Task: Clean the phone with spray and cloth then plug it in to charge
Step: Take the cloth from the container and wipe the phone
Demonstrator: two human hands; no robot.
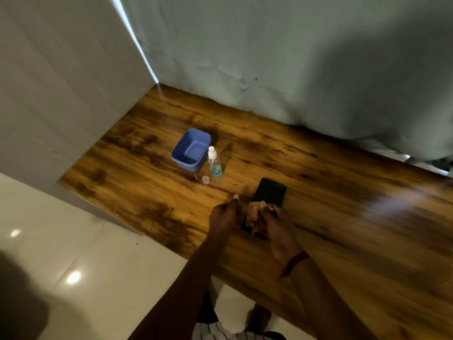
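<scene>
Right hand is gripping one brownish cloth, pressing it on one black phone lying flat on the table. Left hand is sitting curled at the phone's left edge, grip unclear. Beyond: one spray bottle, one cap, one blue tub.

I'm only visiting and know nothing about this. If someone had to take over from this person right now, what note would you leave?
Right hand: grips the brown cloth on the near end of the black phone, which lies flat on the wooden table.
Left hand: beside the phone's left edge; I can't tell whether it holds it.
Spray bottle: upright beside the blue tub, with a small clear cap on the table in front.
Done: probably the spraying, since the cap is off; the wipe looks in progress.
Left: finish wiping, then plug in. No charger or cable in view.
</scene>
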